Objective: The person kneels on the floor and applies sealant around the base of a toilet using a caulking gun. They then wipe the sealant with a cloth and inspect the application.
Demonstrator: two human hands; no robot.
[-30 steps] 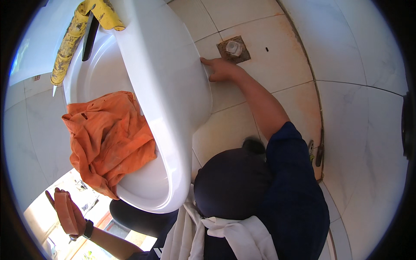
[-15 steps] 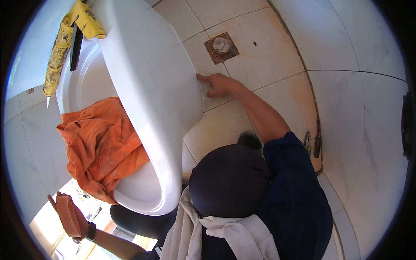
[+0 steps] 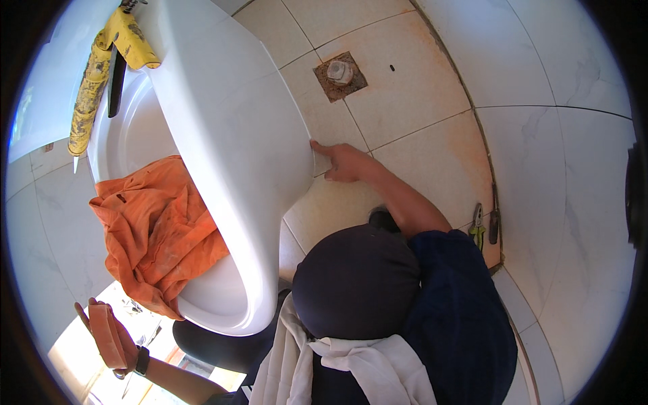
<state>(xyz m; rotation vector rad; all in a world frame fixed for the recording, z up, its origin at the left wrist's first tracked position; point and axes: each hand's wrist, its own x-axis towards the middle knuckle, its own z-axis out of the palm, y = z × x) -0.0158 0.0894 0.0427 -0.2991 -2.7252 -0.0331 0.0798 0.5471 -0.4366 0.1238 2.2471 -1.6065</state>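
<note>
The white ceramic toilet [image 3: 229, 128] stands at the left of the floor. My right hand [image 3: 347, 164] is at the foot of its base, its index finger stretched out to the joint with the floor tiles; the other fingers are partly curled and nothing is held. My left hand [image 3: 121, 344] is out at the lower left, beside the toilet's rounded front end. It holds a reddish-brown oblong piece [image 3: 102, 331], its exact kind unclear, with fingertips showing behind it. An orange cloth [image 3: 162, 229] lies crumpled over the bowl. A stained yellow caulking gun [image 3: 91, 94] rests on the toilet farther back.
A square cutout with a whitish pipe fitting [image 3: 339, 72] breaks the floor tiles. Pliers with green on the handles [image 3: 477, 228] and a dark-handled tool [image 3: 494, 226] lie by the right wall [image 3: 526, 169]. My dark-clothed knee [image 3: 358, 280] is close to the toilet.
My right hand has slid nearer to me along the toilet's base edge, its index finger still at the joint. My left hand has hardly moved. More of the pliers shows.
</note>
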